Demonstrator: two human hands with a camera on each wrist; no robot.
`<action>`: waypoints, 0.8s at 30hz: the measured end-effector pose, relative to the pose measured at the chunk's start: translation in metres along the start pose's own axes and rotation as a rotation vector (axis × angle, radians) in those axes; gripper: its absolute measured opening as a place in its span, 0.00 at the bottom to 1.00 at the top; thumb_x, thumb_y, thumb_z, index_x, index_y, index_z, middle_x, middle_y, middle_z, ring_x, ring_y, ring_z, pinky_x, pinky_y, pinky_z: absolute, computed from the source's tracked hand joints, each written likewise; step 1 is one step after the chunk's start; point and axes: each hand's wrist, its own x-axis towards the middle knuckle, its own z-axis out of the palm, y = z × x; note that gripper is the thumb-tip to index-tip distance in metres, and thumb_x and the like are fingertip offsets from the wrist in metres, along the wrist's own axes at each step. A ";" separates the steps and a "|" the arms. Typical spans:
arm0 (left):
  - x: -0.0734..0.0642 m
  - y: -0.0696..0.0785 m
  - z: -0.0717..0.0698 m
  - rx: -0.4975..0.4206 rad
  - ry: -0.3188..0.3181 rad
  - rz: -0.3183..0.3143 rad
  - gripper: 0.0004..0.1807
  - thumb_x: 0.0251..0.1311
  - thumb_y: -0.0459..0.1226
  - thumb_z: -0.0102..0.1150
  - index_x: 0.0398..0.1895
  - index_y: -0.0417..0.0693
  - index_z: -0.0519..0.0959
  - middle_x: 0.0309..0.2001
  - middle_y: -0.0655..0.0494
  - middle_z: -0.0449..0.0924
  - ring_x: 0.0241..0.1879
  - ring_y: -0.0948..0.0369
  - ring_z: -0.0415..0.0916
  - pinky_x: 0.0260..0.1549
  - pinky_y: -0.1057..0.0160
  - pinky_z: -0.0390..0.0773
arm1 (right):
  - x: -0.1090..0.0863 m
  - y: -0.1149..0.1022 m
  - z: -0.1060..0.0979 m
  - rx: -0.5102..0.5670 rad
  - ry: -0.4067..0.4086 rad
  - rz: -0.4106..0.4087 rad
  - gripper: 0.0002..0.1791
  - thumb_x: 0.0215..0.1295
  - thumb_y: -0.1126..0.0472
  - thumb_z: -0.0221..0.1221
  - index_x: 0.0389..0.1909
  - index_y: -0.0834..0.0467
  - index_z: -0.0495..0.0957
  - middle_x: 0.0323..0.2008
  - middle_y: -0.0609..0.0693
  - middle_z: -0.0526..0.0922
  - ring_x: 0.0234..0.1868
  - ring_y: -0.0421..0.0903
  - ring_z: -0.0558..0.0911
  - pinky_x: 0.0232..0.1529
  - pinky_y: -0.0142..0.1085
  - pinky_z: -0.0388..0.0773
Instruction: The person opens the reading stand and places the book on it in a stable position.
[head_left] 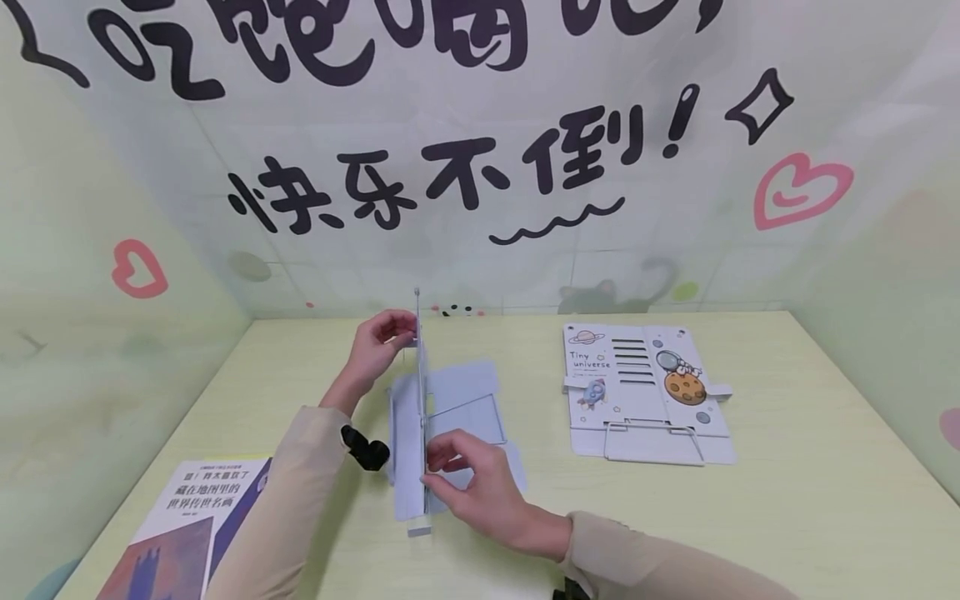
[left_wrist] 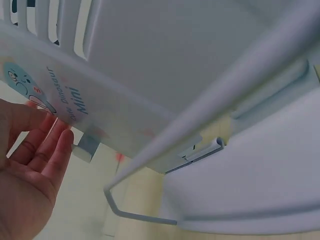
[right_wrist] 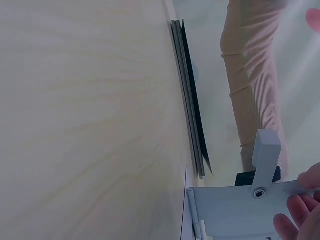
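A pale metal book stand [head_left: 409, 450] stands on the table with its panel upright, edge-on in the head view. Its base plates [head_left: 461, 379] and a wire support [head_left: 501, 417] spread to the right. My left hand [head_left: 381, 342] pinches the panel's far part; in the left wrist view the fingers [left_wrist: 50, 155] meet an edge beside a blue dinosaur print [left_wrist: 22, 82] and "Mini" lettering. Nearer me, my right hand [head_left: 480, 492] pinches the same panel between thumb and fingers. A small page clip [right_wrist: 266, 155] juts from the panel in the right wrist view.
A second book stand [head_left: 637, 392], printed with an astronaut and planets, lies at the right of the table [head_left: 780, 508]. Books [head_left: 187, 517] lie at the front left. A printed wall sheet [head_left: 450, 267] rises behind the table.
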 end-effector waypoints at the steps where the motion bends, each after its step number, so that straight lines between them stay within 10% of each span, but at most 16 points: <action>1: -0.001 0.001 -0.001 0.009 -0.022 -0.012 0.14 0.58 0.21 0.53 0.48 0.29 0.74 0.39 0.50 0.79 0.38 0.64 0.75 0.39 0.72 0.76 | 0.001 -0.001 0.001 0.005 -0.002 0.006 0.13 0.51 0.76 0.63 0.37 0.65 0.74 0.32 0.57 0.81 0.33 0.45 0.82 0.34 0.31 0.81; 9: -0.031 0.029 -0.009 0.178 -0.137 -0.056 0.18 0.64 0.32 0.53 0.55 0.32 0.71 0.52 0.36 0.75 0.52 0.48 0.73 0.51 0.58 0.75 | 0.000 0.003 0.006 -0.016 0.024 -0.018 0.17 0.47 0.78 0.64 0.38 0.67 0.71 0.30 0.58 0.80 0.31 0.48 0.81 0.31 0.28 0.80; 18: -0.116 0.062 0.002 -0.033 -0.219 0.110 0.23 0.55 0.22 0.57 0.54 0.27 0.63 0.51 0.33 0.67 0.47 0.60 0.72 0.43 0.67 0.78 | 0.001 0.002 0.007 -0.015 0.024 0.006 0.16 0.50 0.77 0.64 0.38 0.65 0.72 0.31 0.56 0.80 0.31 0.48 0.81 0.31 0.28 0.80; 24: -0.146 0.065 0.015 0.005 -0.168 0.205 0.33 0.44 0.22 0.67 0.55 0.33 0.64 0.52 0.40 0.67 0.46 0.58 0.71 0.40 0.64 0.79 | 0.004 0.001 0.008 -0.044 0.024 -0.019 0.13 0.53 0.75 0.62 0.38 0.64 0.72 0.32 0.55 0.80 0.33 0.44 0.82 0.32 0.27 0.80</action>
